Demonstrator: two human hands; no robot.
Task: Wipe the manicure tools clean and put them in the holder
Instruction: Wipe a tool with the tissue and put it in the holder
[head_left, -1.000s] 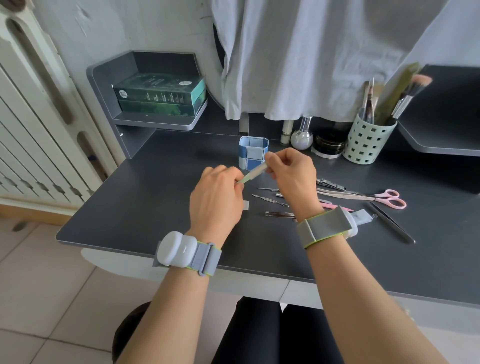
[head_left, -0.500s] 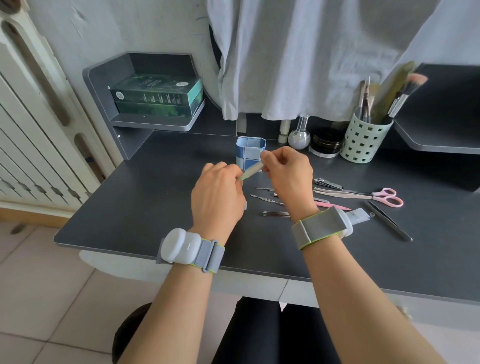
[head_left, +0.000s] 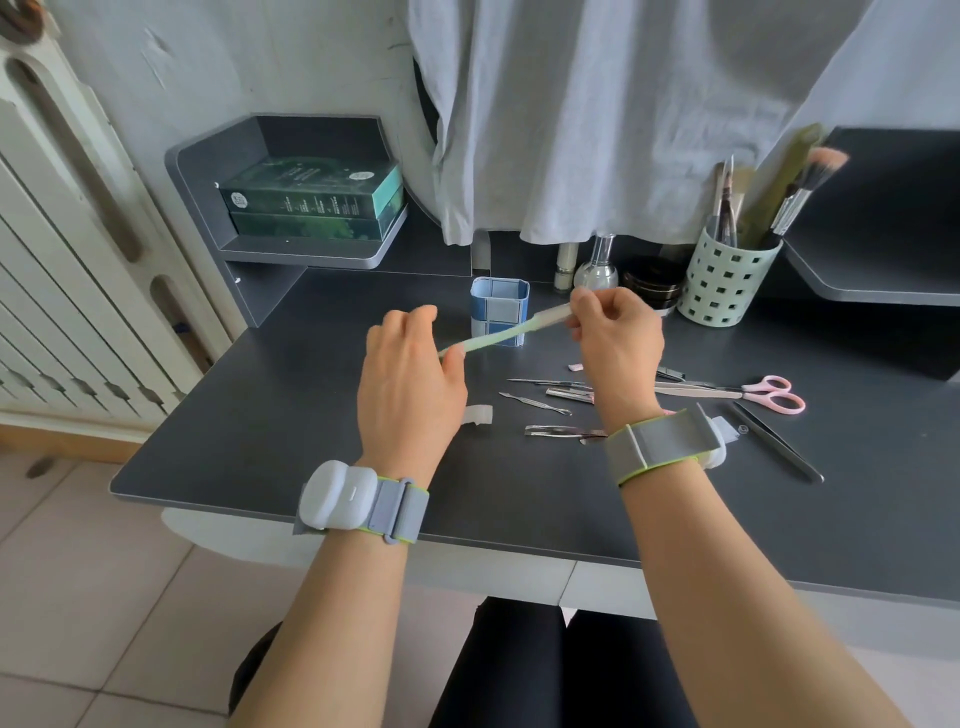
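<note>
We hold a nail file (head_left: 501, 332) up over the desk (head_left: 291, 415). Our left hand (head_left: 410, 384) pinches its 8 o'clock end, our right hand (head_left: 615, 332) its 2 o'clock end. Thin grips could slip. The holder (head_left: 500, 312) sits just behind; a bump could tip it.

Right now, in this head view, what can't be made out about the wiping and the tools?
- Any wipe or cloth: none shows; the left hand covers that end of the nail file.
- Blue holder: its inside is hidden by its own wall.
- Metal tools: partly hidden by the right hand, too small to tell clean from dirty.
- Box print: too small.
</note>
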